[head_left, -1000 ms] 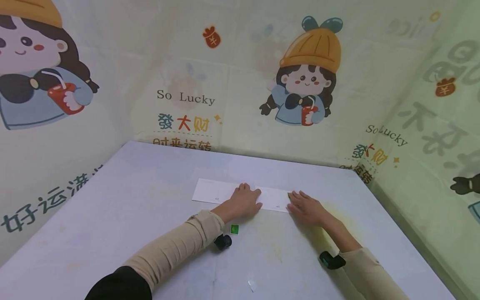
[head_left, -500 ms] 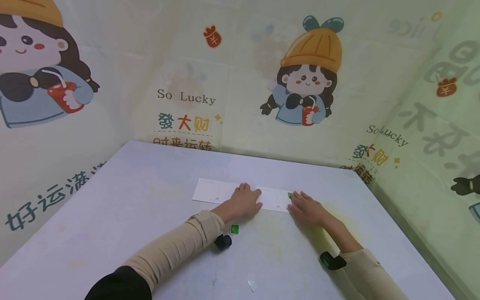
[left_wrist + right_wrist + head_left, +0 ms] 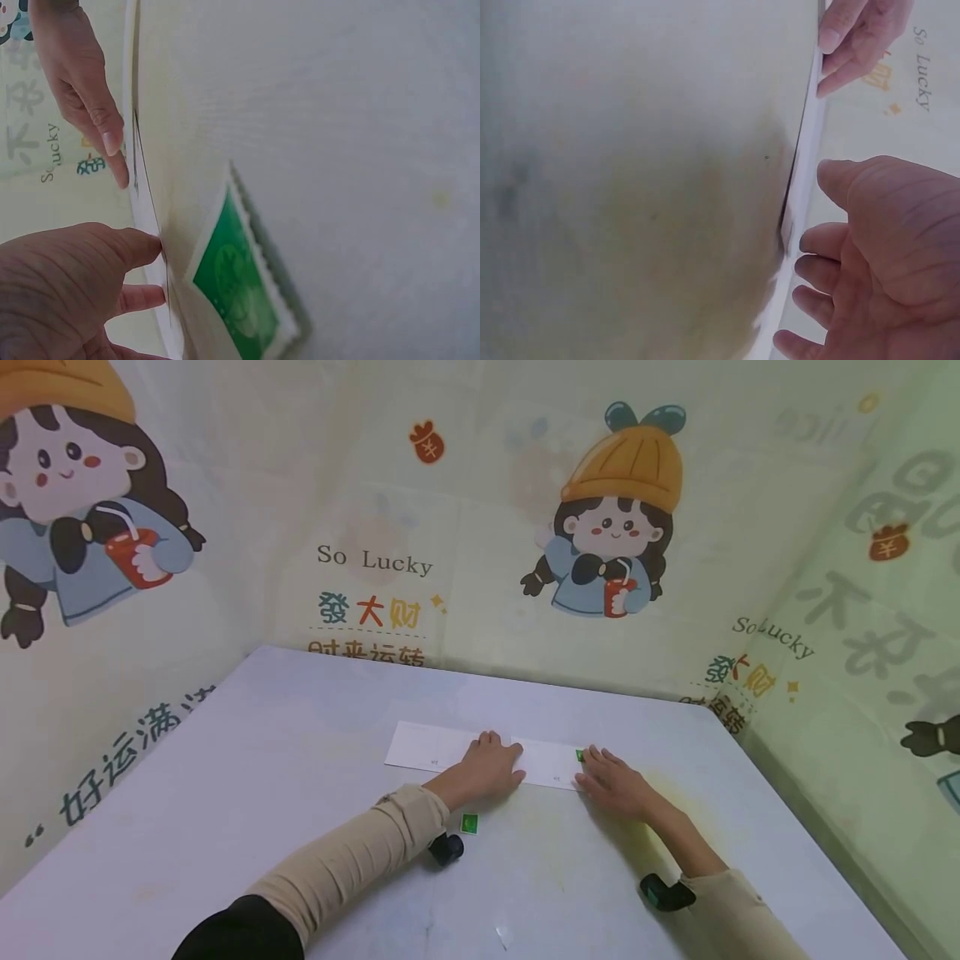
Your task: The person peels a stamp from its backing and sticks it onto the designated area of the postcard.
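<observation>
A long white piece of paper (image 3: 431, 746), like an envelope, lies flat across the middle of the table, with small print near its lower edge. My left hand (image 3: 486, 768) rests on its middle, fingers extended and thumb out to the right. Over the paper's right end lies my right hand (image 3: 613, 779), its fingers touching a small green stamp (image 3: 580, 755) that they partly cover. Another green stamp (image 3: 469, 824), with perforated white edges, is on the table beside the left wrist; it shows large in the left wrist view (image 3: 238, 281).
The white table (image 3: 315, 710) runs back to a printed curtain (image 3: 480, 527) along its far and right sides. A small clear scrap (image 3: 502, 937) lies near the front. Black wrist cameras hang beneath the left forearm (image 3: 360, 843) and the right forearm (image 3: 693, 847).
My right fingers have shifted slightly right, so more of the green stamp under them shows. The left hand stays in place on the paper. The head view has tilted a little.
</observation>
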A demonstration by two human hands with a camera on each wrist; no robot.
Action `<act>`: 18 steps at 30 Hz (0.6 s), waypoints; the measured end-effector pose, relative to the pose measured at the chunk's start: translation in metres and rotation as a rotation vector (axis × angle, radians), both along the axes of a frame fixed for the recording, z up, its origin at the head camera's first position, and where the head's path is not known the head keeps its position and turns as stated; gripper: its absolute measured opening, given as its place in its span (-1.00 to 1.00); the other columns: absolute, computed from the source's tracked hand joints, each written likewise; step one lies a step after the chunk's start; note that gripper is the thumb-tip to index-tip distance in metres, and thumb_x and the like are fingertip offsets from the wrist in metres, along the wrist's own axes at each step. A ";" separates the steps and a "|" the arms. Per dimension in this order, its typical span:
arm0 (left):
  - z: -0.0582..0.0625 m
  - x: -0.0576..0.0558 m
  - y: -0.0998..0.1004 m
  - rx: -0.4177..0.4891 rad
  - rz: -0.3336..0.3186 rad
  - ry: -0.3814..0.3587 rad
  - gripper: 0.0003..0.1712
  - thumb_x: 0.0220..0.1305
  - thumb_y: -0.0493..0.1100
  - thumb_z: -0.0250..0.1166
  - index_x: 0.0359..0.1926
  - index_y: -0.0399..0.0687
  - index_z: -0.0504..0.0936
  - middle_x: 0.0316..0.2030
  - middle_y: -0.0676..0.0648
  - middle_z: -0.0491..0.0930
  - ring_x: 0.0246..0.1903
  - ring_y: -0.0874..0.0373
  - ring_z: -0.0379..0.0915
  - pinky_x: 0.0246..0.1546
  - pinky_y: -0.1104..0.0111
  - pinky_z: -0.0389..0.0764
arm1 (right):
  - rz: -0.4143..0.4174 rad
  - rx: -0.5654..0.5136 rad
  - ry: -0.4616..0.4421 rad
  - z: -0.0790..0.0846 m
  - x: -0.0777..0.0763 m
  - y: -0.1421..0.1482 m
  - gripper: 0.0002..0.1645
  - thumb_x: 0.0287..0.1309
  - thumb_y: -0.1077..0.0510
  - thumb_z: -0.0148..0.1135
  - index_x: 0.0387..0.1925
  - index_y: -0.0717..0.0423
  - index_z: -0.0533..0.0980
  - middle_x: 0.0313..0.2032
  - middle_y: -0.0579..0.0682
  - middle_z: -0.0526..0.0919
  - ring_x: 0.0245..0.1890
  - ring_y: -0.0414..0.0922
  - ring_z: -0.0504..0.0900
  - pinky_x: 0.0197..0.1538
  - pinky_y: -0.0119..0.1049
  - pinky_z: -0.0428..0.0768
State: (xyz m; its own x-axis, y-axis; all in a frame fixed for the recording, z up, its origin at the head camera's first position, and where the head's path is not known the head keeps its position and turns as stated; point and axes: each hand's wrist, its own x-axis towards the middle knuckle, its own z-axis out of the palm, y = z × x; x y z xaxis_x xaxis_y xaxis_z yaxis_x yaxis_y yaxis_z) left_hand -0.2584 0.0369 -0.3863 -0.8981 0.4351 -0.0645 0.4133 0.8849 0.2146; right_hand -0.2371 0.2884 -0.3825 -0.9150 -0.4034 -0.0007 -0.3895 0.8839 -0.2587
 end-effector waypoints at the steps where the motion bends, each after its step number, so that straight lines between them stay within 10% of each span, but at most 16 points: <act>1: 0.000 0.000 0.000 0.000 0.002 0.002 -0.37 0.53 0.16 0.12 0.47 0.00 0.39 0.37 -0.33 0.36 0.38 -0.18 0.19 0.42 0.02 0.27 | -0.001 -0.007 0.010 0.000 0.001 0.000 -0.28 0.55 0.00 -0.01 0.41 0.52 0.24 0.45 0.49 0.19 0.46 0.46 0.12 0.41 0.33 0.18; 18: -0.003 -0.001 -0.001 -0.024 -0.013 0.027 -0.38 0.53 0.18 0.10 0.45 0.01 0.42 0.28 -0.30 0.43 0.24 -0.11 0.28 0.34 0.03 0.34 | -0.075 -0.187 0.126 0.008 0.016 -0.003 -0.43 0.52 0.22 0.04 0.40 0.47 0.29 0.40 0.40 0.32 0.40 0.35 0.32 0.36 0.28 0.31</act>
State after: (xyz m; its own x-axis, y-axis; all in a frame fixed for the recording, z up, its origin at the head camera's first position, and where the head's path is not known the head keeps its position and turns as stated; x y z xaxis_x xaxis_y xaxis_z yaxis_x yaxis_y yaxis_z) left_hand -0.2597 0.0363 -0.3889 -0.8940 0.4451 -0.0511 0.4298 0.8843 0.1823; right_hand -0.2207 0.2849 -0.3748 -0.9304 -0.3170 0.1841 -0.3646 0.8527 -0.3741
